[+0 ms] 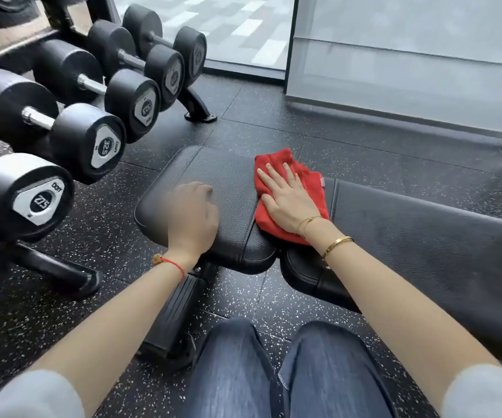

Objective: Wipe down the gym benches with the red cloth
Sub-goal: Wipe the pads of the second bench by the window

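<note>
Now | right hand (289, 200) flat on red cloth (310, 188) at seat pad (213, 176) edge | left hand (192, 212) curled, holding nothing

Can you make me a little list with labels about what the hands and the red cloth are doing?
place: gym, black speckled floor
bench: black, seat pad and long back pad
cloth: red cloth, lying across the gap between the two pads
right hand: right hand flat on the cloth, fingers straight
left hand: left hand on the seat pad, fingers curled, blurry
nearby: dumbbells on a rack, to the left of the bench
</note>
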A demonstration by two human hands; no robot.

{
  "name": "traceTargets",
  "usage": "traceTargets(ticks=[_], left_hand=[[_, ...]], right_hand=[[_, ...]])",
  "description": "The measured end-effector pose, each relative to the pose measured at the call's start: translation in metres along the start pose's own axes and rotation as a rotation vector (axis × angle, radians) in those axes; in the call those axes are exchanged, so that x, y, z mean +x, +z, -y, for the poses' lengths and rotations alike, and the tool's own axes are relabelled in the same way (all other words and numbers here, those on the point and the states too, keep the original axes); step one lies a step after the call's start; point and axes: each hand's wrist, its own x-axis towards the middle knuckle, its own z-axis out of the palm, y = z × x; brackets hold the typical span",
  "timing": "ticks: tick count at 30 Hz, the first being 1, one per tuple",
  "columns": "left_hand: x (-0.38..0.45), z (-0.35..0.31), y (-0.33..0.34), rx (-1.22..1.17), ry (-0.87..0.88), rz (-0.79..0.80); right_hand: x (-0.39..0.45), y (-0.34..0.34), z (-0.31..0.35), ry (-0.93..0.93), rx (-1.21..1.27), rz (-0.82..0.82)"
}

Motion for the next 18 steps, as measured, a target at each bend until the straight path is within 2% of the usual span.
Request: traceTargets(ticks=[3,6,8,15,18], left_hand=[[0.0,-0.001,0.0,-0.003,-0.006,-0.002],[0.0,-0.003,0.0,0.004,0.001,-0.02],[0.0,-0.003,0.0,-0.001,-0.004,-0.028],[0.0,-0.004,0.001,-0.008,-0.016,-0.033],[-0.001,-0.005,0.0,0.004,-0.019,-0.022]], right_hand=[[0.005,0.004,0.007,-0.045,-0.03,-0.01],[-0.025,0.01,0.005,-0.276,-0.047,-0.034],[-0.036,0.009,-0.004,-0.365,-0.026,0.006],[0.019,-0.001,0.0,-0.132,-0.034,0.009],[0.003,0.003,0.006,-0.198,-0.028,0.014]])
